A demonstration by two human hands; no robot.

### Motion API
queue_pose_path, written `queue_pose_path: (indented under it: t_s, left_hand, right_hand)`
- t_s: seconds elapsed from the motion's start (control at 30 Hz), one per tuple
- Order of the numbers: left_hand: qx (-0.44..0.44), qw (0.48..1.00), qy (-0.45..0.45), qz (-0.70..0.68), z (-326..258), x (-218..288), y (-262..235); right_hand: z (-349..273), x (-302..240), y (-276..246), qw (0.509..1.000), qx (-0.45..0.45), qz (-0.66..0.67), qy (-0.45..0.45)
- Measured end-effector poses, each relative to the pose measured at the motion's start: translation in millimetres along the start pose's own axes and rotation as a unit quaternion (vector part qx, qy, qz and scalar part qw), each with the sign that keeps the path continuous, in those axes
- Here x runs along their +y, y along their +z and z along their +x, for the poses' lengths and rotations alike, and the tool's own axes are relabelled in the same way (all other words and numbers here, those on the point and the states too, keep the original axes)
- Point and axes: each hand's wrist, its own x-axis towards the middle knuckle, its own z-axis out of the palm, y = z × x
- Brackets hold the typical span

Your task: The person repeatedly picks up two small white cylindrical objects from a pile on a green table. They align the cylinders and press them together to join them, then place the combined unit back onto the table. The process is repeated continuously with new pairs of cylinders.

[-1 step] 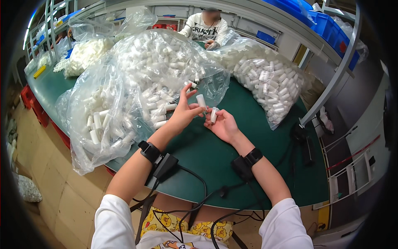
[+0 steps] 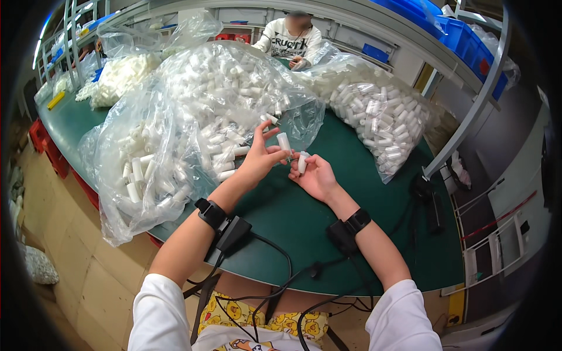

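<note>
My left hand [image 2: 263,155] pinches a small white plastic cylinder [image 2: 283,141] between thumb and fingers, its other fingers raised. The cylinder stands nearly upright, with something small at its lower end that I cannot make out. Close beside it, my right hand [image 2: 316,175] is turned partly palm up, its fingers closed around a second white cylinder [image 2: 302,162]. Both hands are above the green tabletop [image 2: 357,193]. Just beyond my left hand lies a large open clear plastic bag [image 2: 117,193], heaped with similar white cylinders [image 2: 225,158].
A second clear bag of white pieces [image 2: 386,117] is at the right. Another bag [image 2: 126,76] sits at the far left, near a yellow tool [image 2: 56,101]. Across the table is a person [image 2: 290,38]. Black cables [image 2: 287,257] hang from my wrist straps. A metal post [image 2: 468,111] rises at the right.
</note>
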Motion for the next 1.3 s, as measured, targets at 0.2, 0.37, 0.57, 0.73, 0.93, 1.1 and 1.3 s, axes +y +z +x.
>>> queue_pose_path:
  t_s: [0.2,0.37,0.57,0.73,0.93,1.1,1.3]
  left_hand:
    - [-0.045,0.998,-0.025,-0.021,5,-10,-10]
    - [-0.059,0.996,-0.050,0.038,7,-13,-14]
    - [-0.043,0.990,-0.106,-0.087,5,-14,-11]
    - [-0.041,0.991,-0.109,-0.072,4,-10,-7]
    - [-0.016,0.988,-0.125,-0.084,6,-11,-8]
    - [-0.019,0.986,-0.137,-0.091,8,-15,-12]
    - [-0.030,0.982,-0.162,-0.095,9,-13,-12]
  right_hand:
    - [-4,-2,16,1.000,-0.005,0.007,0.024]
    - [-3,-2,18,0.999,-0.008,-0.023,0.026]
    - [-2,-1,17,0.999,-0.018,-0.036,0.022]
    - [-2,-3,12,0.997,-0.028,-0.053,0.041]
    - [-2,-3,8,0.996,-0.027,-0.062,0.063]
    - [-1,-1,16,0.999,0.007,-0.033,0.036]
    - [-5,-7,18,0.997,-0.041,-0.037,0.050]
